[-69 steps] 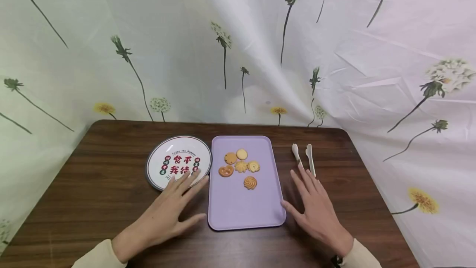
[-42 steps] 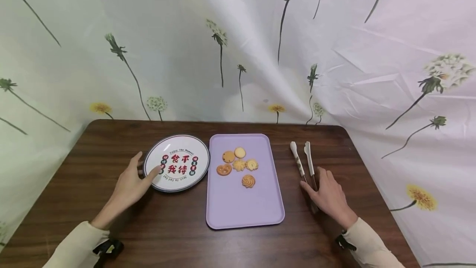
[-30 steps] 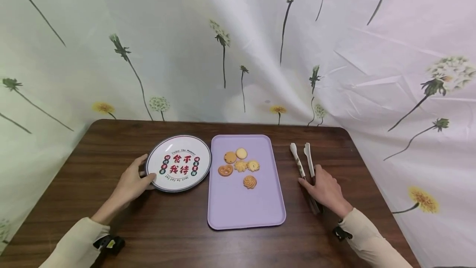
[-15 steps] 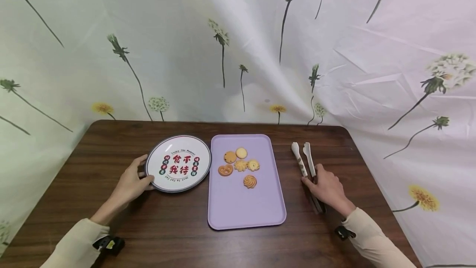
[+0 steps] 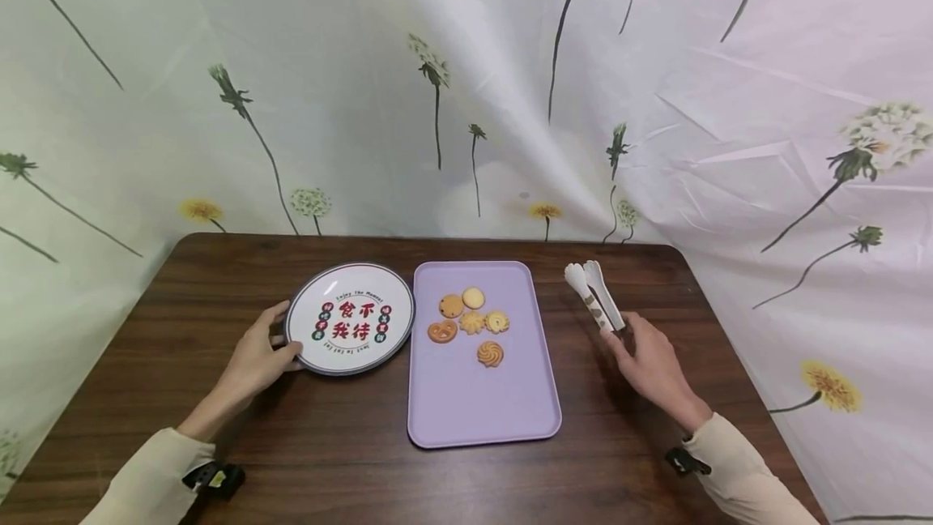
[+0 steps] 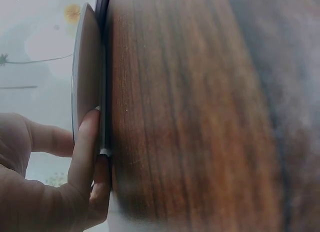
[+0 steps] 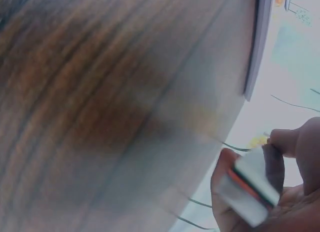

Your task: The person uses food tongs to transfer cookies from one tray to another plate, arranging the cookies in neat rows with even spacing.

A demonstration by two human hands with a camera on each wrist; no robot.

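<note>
My left hand (image 5: 257,355) pinches the left rim of a white plate (image 5: 350,318) with a dark edge and red and green lettering. In the left wrist view, the plate (image 6: 89,66) stays low over the table, fingers (image 6: 86,142) under its edge. My right hand (image 5: 652,359) holds a pair of tongs (image 5: 596,298) with pale scalloped tips, above the table at the right. The right wrist view has the blurred handle end of the tongs (image 7: 250,187) between thumb and fingers. Several cookies (image 5: 472,323) lie on a lilac tray (image 5: 481,403) between the hands.
The dark wooden table (image 5: 335,460) carries everything. The tray nearly meets the plate's right edge. Behind the table hangs a pale curtain (image 5: 350,104) printed with dandelions.
My left hand went from hovering over the plate to gripping its left rim. My right hand took hold of the tongs and raised them; their arms have come closer together. The cookies stayed put.
</note>
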